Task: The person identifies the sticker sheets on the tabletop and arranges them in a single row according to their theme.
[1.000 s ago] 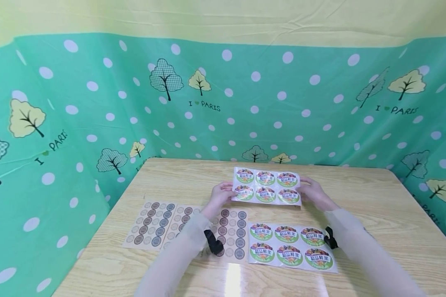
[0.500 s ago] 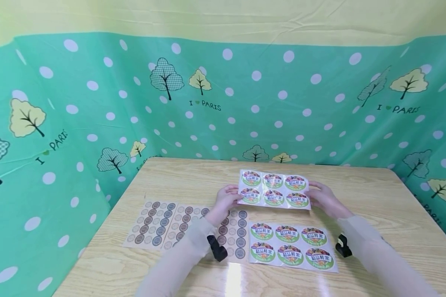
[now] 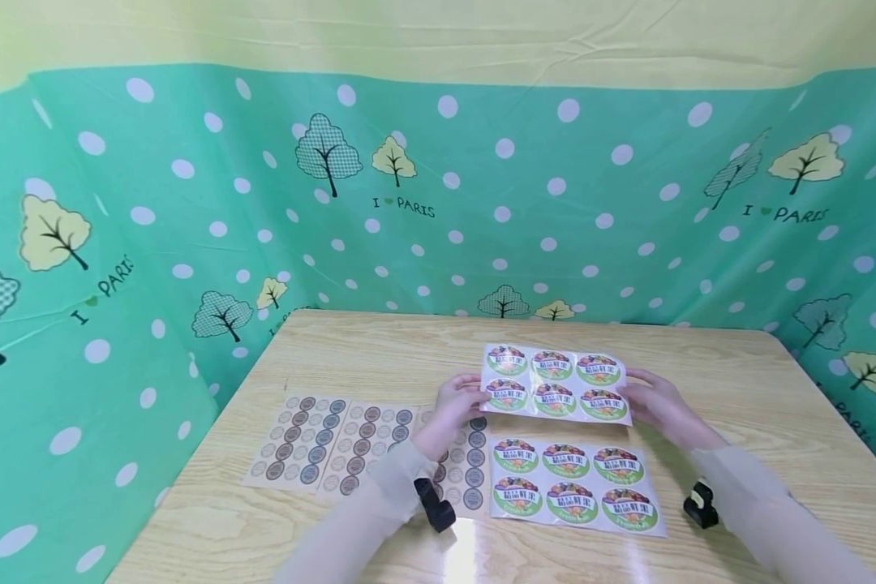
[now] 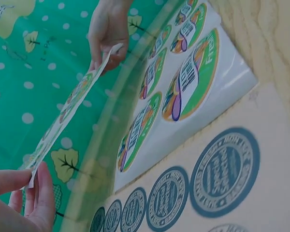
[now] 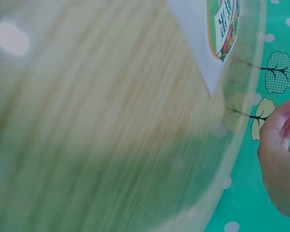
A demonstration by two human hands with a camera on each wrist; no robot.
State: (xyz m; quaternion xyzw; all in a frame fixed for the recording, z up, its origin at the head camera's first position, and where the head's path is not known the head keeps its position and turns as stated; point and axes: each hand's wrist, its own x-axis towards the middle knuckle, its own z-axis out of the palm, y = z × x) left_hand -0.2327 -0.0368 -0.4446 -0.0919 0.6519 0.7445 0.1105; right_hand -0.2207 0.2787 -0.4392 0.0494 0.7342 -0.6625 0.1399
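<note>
Between both hands is a white sticker sheet with several oval fruit labels, tilted up above the table. My left hand pinches its left edge, thumb in front; the left wrist view shows the sheet edge-on between thumb and fingers. At the opposite edge my right hand pinches it too, with only part of that grip in the right wrist view. A second fruit sticker sheet lies flat just in front of the raised one. Left of it lie brown sheets of round stickers, partly hidden by my left forearm.
The wooden table reaches back to a green dotted curtain hanging behind and along the sides. Black straps sit at both wrists. Light glares off the front of the tabletop.
Both hands have carried the raised fruit sticker sheet to the right and slightly toward me. The sheets lying on the table have stayed in place.
</note>
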